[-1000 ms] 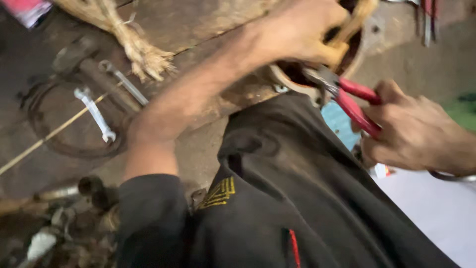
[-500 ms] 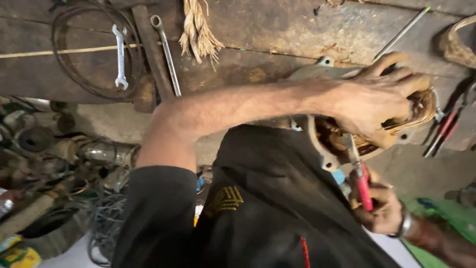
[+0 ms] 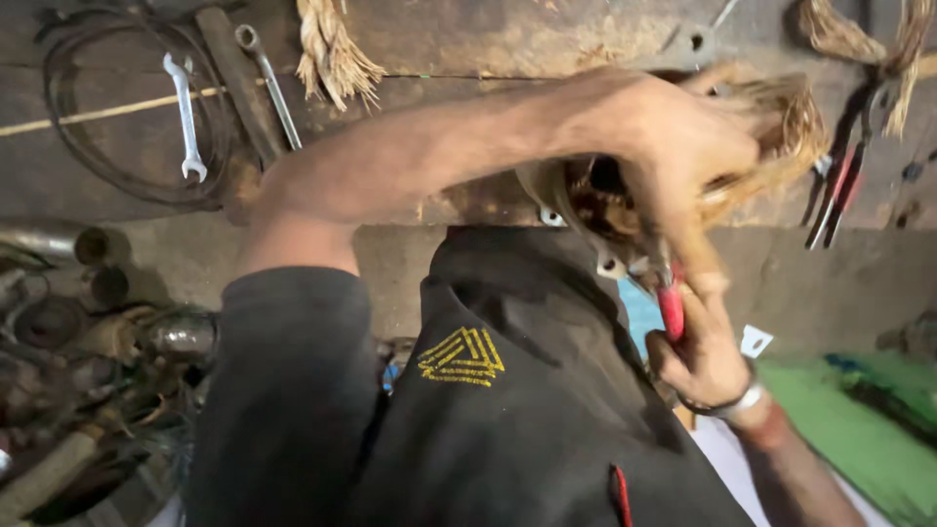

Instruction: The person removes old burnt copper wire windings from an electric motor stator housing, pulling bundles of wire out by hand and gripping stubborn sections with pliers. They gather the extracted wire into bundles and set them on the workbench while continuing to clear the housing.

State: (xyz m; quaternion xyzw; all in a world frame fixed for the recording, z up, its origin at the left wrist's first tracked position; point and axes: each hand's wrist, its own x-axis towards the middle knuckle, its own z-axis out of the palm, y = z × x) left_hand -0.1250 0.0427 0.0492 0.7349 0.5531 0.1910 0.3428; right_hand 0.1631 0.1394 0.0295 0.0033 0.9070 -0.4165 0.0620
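Far edge: worn wooden workbench [image 3: 468, 39] running across the frame. No clear packages or signs in view. A small white tag-shaped scrap [image 3: 753, 341] lies right of centre, just right of the lower hand, and beside it a light blue patch [image 3: 639, 317], partly hidden by the dark shirt [image 3: 508, 410]. The shirt carries a yellow triangle-pattern emblem [image 3: 462, 356] on the chest. Green surface [image 3: 859, 429] at near right, blurred.

Left hand [image 3: 683, 146] reaches across from the left, clenched over a round brownish metal part [image 3: 586, 210] wrapped in fibre, at the bench's near edge. The grip blurs with motion; fingers are curled down over the part.

Right hand [image 3: 708, 351] comes up from near right, wearing a metal bracelet [image 3: 737, 402], closed around red-handled pliers [image 3: 671, 307]. The plier nose points up into the part's lower rim, just beneath the left hand. The two hands sit close, one above the other.

Far left on the bench: a silver open-end wrench [image 3: 184, 117] inside a loop of black cable [image 3: 68, 146], and a longer ring spanner [image 3: 268, 83]. Frayed rope end [image 3: 332, 54] hangs nearby. A second pair of pliers [image 3: 837, 181] lies far right. Metal scrap [image 3: 88, 371] is heaped near left.
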